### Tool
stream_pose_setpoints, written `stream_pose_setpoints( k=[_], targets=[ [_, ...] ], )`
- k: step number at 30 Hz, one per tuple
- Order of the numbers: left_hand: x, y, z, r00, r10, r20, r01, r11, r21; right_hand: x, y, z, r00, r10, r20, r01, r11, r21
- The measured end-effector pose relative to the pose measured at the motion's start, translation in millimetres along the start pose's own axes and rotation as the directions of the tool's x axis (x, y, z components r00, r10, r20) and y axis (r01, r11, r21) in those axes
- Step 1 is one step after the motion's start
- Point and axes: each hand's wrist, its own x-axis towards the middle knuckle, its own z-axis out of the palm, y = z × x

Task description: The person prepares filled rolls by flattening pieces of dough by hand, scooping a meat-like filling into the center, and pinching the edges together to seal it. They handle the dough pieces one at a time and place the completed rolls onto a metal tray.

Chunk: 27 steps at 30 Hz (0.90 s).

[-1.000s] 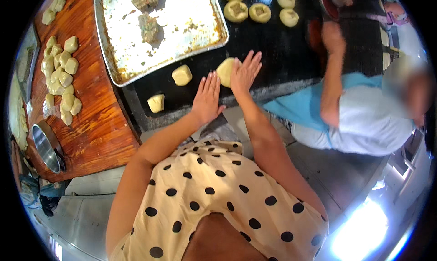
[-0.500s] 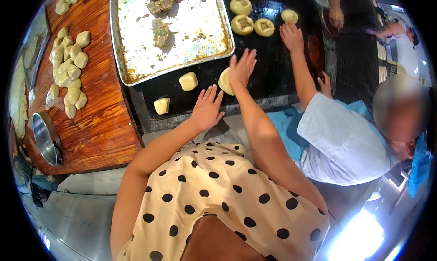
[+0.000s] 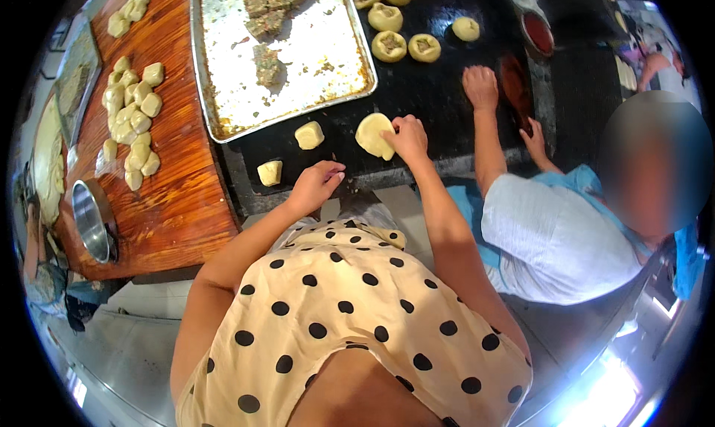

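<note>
My right hand point(image 3: 409, 139) pinches the right edge of a flattened dough disc point(image 3: 372, 133) that lies on the black work surface point(image 3: 439, 114). Left of it, my left hand point(image 3: 316, 188) hovers by the surface's front edge, its fingers loosely bent, a small gap by the thumb, holding nothing. Two uncooked dough pieces lie just beyond that hand: a rounded one point(image 3: 309, 135) and a smaller one point(image 3: 269, 173) further left.
A metal tray point(image 3: 298, 112) with brown-green filling point(image 3: 272, 11) stands behind. Several filled dough rounds point(image 3: 389, 46) sit beyond. A co-worker's hand point(image 3: 480, 86) rests near a plain dough ball point(image 3: 465, 29). Many dough pieces point(image 3: 128, 121) and a steel bowl point(image 3: 94, 222) occupy the wooden table point(image 3: 179, 196).
My right hand has gone from lying flat on the dough to pinching its edge. The left hand's outstretched fingers have curled. The co-worker's hand has drawn back from the dough ball.
</note>
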Motion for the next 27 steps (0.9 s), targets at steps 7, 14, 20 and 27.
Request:
stream_pose_setpoints(
  k=[7,14,20,27],
  targets=[
    [33,12,-26,0.95,-0.311,0.016,0.245,0.714,-0.656,-26,-75,-60,0.912,-0.209,0.353,-0.147,0.638,0.756],
    [12,36,-72,0.989,-0.116,0.094,0.095,0.001,-0.995,26,-154,-63,0.99,-0.136,-0.044,0.124,0.667,0.735],
    [-14,0,-141,0.946,-0.316,-0.066,0.044,0.33,-0.943,97,-225,33,0.995,-0.093,-0.019,0.095,0.954,0.283],
    [-46,-40,-195,0.906,-0.324,-0.271,-0.057,0.541,-0.839,119,-291,92,0.976,0.126,-0.18,-0.088,0.974,0.207]
  ],
)
